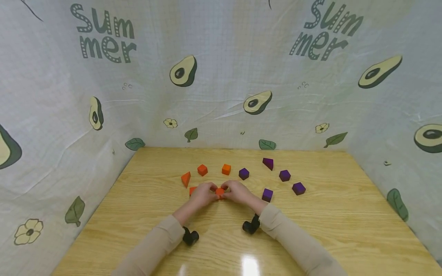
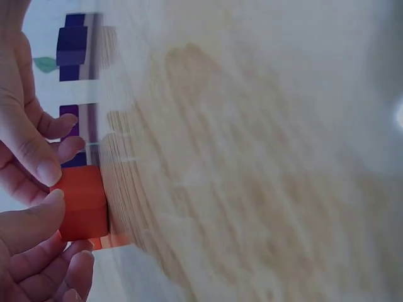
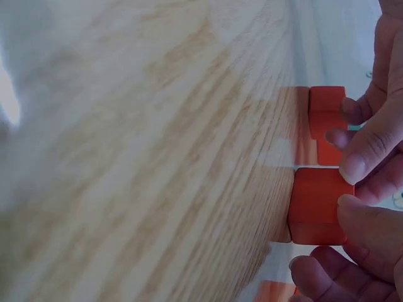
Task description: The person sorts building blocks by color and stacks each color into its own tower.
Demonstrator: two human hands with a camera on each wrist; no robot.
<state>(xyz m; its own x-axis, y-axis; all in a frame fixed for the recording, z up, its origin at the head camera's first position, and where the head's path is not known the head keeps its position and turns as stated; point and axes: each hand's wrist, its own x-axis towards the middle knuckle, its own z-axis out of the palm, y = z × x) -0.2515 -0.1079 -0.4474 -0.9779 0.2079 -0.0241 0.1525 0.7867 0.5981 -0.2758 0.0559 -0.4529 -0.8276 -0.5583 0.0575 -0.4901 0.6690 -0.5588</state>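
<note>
"Orange-red block (image 1: pixel 220 193): where is it placed, and how is it held?"

"It is found on the worktop (image 1: pixel 221 239), short of the far edge and a little left of midway between the left and right edges. It is pinched from one side by the left hand (image 1: pixel 203 194) and from the other by the right hand (image 1: pixel 238 191); both grips are narrow."

"Is it lifted?"

"That cannot be told for certain; in both wrist views its lower face is seen at, or very close to, the wood."

"How is such a hold best managed?"

"Light, matched pressure seems best applied from both sides; if one side were pushed harder, the block could be twisted or slid. The side faces should be pressed squarely, so that tipping is avoided."

"What should be minded nearby?"

"A half-hidden orange block (image 1: pixel 192 190) is covered in part by the left hand, and could be nudged by the knuckles. A purple cube (image 1: pixel 267 195) is seen just beside the right wrist, so that forearm is best swung little. Toward the far edge, more room is given: an orange cube (image 1: pixel 226 169) and a purple block (image 1: pixel 244 173) are set apart from the fingers."
</note>
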